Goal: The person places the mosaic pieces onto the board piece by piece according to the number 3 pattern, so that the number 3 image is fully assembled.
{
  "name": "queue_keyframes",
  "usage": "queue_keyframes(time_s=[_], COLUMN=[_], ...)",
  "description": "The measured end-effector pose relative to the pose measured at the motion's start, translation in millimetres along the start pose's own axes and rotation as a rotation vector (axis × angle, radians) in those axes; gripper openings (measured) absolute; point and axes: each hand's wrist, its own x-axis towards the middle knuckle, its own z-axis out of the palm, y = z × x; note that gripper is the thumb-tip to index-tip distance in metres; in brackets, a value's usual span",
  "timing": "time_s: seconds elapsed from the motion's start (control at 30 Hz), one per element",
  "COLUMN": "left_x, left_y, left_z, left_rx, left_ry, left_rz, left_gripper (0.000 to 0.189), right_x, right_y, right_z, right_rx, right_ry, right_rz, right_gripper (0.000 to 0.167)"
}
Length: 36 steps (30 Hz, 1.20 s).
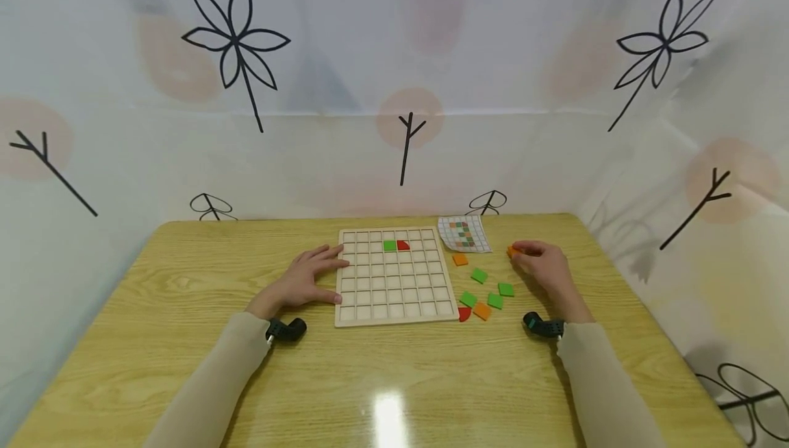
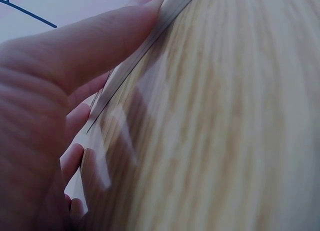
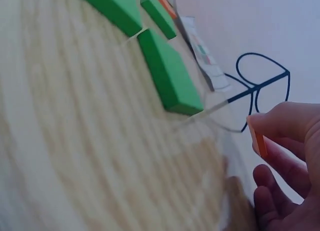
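A square wooden grid board [image 1: 394, 304] lies on the table, with a green square tile [image 1: 390, 246] and a red quarter-round tile [image 1: 403, 245] side by side in its upper cells. My left hand [image 1: 303, 279] rests at the board's left edge, fingers spread and straight, thumb touching the rim. To the right of the loose tiles, my right hand [image 1: 546, 268] pinches an orange tile [image 3: 258, 137] between thumb and fingers. In the right wrist view, a green tile [image 3: 167, 73] lies flat near that hand.
Right of the board lie several loose green tiles [image 1: 506, 290], orange tiles [image 1: 483, 311] and a red quarter-round tile [image 1: 464, 314] by the lower right corner. A printed pattern sheet [image 1: 479, 235] sits behind them. Patterned cloth [image 1: 345, 160] hangs behind the wooden table [image 1: 320, 379].
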Motion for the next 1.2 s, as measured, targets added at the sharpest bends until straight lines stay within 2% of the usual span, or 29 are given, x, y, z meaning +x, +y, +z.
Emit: queue_keyframes(time_s=[0.13, 0.3, 0.7, 0.97, 1.2], left_x=[-0.4, -1.1, 0.0, 0.9, 1.5], left_y=[1.1, 0.5, -3.3, -2.8, -3.6], left_z=[-0.6, -1.7, 0.6, 2.2, 2.2], left_rx=[-0.002, -0.002, 0.013, 0.019, 0.024], left_ry=[0.0, 0.004, -0.01, -0.009, -0.002], left_rz=[-0.002, -0.005, -0.013, -0.008, 0.002], left_gripper=[0.074, 0.074, 0.077, 0.077, 0.076], right_x=[2.5, 3.5, 9.5, 10.0, 9.5], right_y=[-10.8, -30.6, -74.5, -89.6, -99.9], right_z=[-1.5, 6.6, 55.6, 84.0, 107.2], right_rx=[-0.017, 0.009, 0.072, 0.12, 0.11], right_ry=[-0.001, -0.013, -0.069, -0.095, -0.119], right_rz=[-0.004, -0.071, -0.169, -0.229, -0.267], right_gripper=[0.043, 0.04, 0.03, 0.024, 0.02])
